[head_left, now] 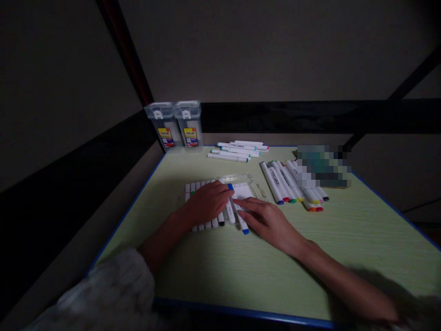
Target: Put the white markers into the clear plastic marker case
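Several white markers (208, 225) lie side by side in a clear plastic tray (237, 176), their upper parts partly covered by my left hand (211, 198). That hand's fingers are bent and close together, their tips at the upper blue end of a white marker (242, 221) with blue ends. My right hand (270, 220) has its thumb and forefinger on the same marker from the right side. The marker lies slanted over the tray, its lower blue end towards me. Just left of it is another white marker (229, 214).
A loose pile of markers (237, 149) lies at the table's back edge. More markers (280, 181) with coloured ends lie to the right, beside a blurred-out flat object (324, 168). Two clear lidded boxes (190, 131) with labels stand at the back left. The pale green table (213, 276) has a blue edge.
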A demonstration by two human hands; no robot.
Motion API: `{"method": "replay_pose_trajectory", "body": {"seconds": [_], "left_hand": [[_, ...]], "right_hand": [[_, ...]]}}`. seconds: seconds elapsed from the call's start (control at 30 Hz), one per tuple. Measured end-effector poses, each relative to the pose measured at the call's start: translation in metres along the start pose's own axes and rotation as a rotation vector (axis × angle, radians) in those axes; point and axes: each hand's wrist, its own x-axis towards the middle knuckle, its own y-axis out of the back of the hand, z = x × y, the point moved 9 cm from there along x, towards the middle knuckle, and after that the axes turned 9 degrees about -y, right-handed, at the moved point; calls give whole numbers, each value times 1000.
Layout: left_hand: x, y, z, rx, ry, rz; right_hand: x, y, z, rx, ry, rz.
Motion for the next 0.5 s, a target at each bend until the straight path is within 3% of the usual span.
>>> {"method": "replay_pose_trajectory", "body": {"seconds": [0.5], "left_hand": [[0,1,0,-2,-1,10]], "right_hand": [[0,-3,3,-29,2,-11]]}}
